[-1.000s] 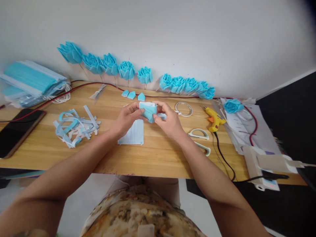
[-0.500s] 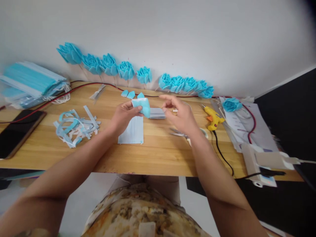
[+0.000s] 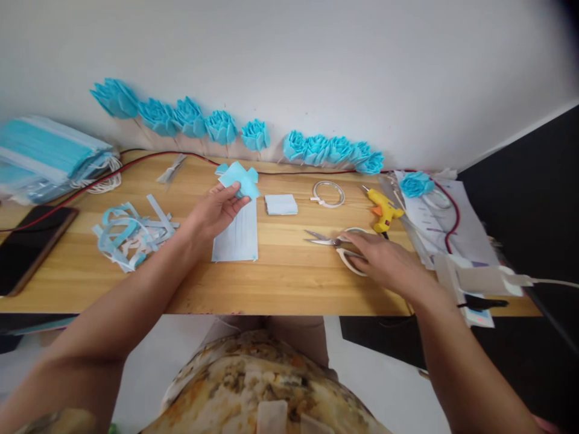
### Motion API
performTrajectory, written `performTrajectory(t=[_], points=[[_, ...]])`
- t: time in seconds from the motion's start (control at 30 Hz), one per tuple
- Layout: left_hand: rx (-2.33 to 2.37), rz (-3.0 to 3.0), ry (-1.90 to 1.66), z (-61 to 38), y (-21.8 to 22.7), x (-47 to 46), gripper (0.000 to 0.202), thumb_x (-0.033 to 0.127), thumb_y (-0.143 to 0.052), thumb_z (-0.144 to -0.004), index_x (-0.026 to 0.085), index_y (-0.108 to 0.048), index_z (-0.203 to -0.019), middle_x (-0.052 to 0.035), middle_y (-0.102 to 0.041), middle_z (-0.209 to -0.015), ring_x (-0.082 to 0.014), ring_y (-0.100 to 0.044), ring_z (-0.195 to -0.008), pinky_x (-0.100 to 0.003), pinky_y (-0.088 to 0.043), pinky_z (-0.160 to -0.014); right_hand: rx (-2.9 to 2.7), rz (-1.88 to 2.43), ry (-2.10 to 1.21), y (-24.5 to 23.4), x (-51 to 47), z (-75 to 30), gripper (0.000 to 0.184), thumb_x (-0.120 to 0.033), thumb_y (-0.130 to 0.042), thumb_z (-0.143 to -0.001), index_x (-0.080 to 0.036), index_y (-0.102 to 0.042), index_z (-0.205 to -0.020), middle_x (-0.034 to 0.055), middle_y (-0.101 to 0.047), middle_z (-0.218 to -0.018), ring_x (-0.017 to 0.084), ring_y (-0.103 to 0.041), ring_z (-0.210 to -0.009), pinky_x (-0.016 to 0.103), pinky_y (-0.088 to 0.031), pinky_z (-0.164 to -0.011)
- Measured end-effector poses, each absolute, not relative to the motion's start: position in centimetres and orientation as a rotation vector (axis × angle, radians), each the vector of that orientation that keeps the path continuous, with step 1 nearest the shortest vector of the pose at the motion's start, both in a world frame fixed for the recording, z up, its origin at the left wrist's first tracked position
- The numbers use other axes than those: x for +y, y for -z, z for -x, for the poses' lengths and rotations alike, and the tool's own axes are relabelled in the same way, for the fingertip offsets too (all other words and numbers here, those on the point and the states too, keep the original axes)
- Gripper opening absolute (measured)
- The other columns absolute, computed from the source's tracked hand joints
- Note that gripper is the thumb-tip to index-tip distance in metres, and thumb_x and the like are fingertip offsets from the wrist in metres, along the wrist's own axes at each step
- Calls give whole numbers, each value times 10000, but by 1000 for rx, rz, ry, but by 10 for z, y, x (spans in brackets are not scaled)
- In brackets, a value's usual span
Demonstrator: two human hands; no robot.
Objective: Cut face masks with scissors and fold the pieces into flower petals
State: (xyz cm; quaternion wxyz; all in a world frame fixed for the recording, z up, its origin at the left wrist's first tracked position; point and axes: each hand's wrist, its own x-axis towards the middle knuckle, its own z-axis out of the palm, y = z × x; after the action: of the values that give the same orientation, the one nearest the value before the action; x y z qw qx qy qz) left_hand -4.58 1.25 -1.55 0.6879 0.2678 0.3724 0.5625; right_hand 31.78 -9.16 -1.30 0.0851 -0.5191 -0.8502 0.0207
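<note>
My left hand [image 3: 221, 208] pinches a folded light-blue piece of mask fabric [image 3: 239, 179] above the table. Beneath it, a pale flat mask sheet [image 3: 237, 238] lies on the wood. My right hand [image 3: 377, 256] is at the scissors [image 3: 337, 242], its fingers closed around their white handles. The scissors lie on the table with their blades slightly apart, pointing left. Between the hands sits a small stack of white cut pieces [image 3: 281, 204]. A few blue petal pieces [image 3: 252, 175] lie partly hidden behind the held fabric.
Blue fabric flowers [image 3: 221, 126] lean along the wall. A tape roll [image 3: 329, 194] and a yellow glue gun [image 3: 384, 208] are on the right, near a power strip [image 3: 452, 277]. Leftward are cut strips [image 3: 131, 235], a phone [image 3: 34, 247] and stacked masks [image 3: 49, 154].
My right hand has moved right and down, away from the fabric, onto the scissors. My left hand has turned the blue piece, so that more of its face shows.
</note>
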Motion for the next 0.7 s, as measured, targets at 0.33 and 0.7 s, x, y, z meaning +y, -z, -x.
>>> performTrajectory(t=[0.33, 0.7], points=[[877, -193, -1225, 42, -10, 9, 315, 40, -473, -1003, 129, -601, -729, 22, -685, -637, -57, -671, -544, -142, -598, -610, -1977, 1568, -821, -4, -76, -277, 515, -364, -752, -767, -247, -643, -1257, 67, -721, -1007, 227, -700, -861, 398, -585, -796], [799, -73, -1269, 53, -12, 16, 242, 78, -477, -1021, 125, -616, -829, 14, -711, -668, -54, -685, -551, -129, -605, -617, -1388, 594, -2000, -22, -27, -186, 606, -674, -538, -910, -154, -648, -1203, 43, -667, -775, 171, -665, -667, 317, -577, -610]])
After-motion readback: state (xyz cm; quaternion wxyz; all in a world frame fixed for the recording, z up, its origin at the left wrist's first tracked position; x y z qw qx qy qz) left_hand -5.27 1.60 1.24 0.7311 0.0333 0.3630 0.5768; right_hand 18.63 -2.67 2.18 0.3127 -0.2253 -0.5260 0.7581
